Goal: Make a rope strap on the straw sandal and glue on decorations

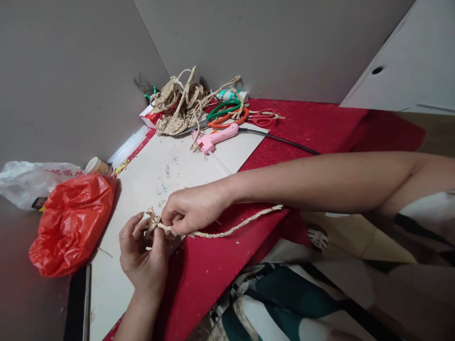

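Observation:
My left hand (144, 251) is closed around a small bunched piece of straw-coloured braided rope (153, 220), with frayed ends sticking up between thumb and fingers. Close beside it, my right hand (194, 208) pinches the same rope near the bunch. From under the right hand a long braided tail (234, 232) runs right across the red cloth, its tip near the table edge. The fingers partly hide the bunch, so its exact shape is unclear. Beyond the hands lies a pink glue gun (216, 138) with a clear glue stick at its back end.
A pile of braided rope (181, 102) lies at the back, with green- and orange-handled shears (223, 113) and red scissors (263, 117). A red plastic bag (74, 222), a paper cup (96, 166) and clear sticks (130, 146) line the left. A black cord (284, 139) crosses the red cloth (302, 123).

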The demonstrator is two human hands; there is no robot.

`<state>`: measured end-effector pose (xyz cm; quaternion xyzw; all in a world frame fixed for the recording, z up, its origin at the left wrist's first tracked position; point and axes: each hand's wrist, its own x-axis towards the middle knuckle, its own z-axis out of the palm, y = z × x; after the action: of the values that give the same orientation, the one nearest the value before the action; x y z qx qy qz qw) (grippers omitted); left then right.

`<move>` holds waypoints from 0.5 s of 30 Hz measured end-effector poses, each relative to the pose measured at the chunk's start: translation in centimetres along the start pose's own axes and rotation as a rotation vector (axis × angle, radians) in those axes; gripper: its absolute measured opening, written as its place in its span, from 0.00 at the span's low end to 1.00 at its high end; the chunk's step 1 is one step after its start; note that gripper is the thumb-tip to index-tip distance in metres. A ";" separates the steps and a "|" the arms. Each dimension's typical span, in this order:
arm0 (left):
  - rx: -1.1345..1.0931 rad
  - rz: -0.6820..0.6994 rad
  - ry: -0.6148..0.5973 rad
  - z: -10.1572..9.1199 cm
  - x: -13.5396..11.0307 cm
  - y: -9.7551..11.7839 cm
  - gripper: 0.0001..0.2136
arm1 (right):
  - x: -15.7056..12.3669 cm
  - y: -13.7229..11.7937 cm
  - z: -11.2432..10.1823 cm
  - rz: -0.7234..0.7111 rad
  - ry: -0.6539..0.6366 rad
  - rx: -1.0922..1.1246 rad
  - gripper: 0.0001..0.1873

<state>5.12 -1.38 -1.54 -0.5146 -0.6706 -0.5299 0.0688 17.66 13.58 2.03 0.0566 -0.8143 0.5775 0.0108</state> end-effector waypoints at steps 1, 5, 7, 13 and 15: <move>0.006 0.002 0.003 0.0 0.0 0.0 0.19 | 0.0 0.0 0.0 -0.006 0.003 -0.004 0.08; 0.027 -0.006 0.003 0.0 0.0 0.1 0.17 | -0.2 0.0 -0.3 -0.005 -0.038 0.002 0.08; 0.030 -0.012 -0.010 0.0 0.0 0.2 0.16 | -0.2 0.2 -0.6 0.002 -0.089 0.030 0.07; 0.079 -0.007 -0.030 -0.2 0.0 0.2 0.11 | 0.0 1.1 -1.1 0.031 -0.198 0.189 0.05; 0.115 -0.002 -0.021 -0.4 0.1 0.1 0.10 | 0.0 1.0 -0.7 0.063 -0.158 0.201 0.05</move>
<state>4.93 -1.61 -1.27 -0.5145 -0.7011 -0.4853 0.0905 17.50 14.58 1.31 0.0770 -0.7521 0.6500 -0.0772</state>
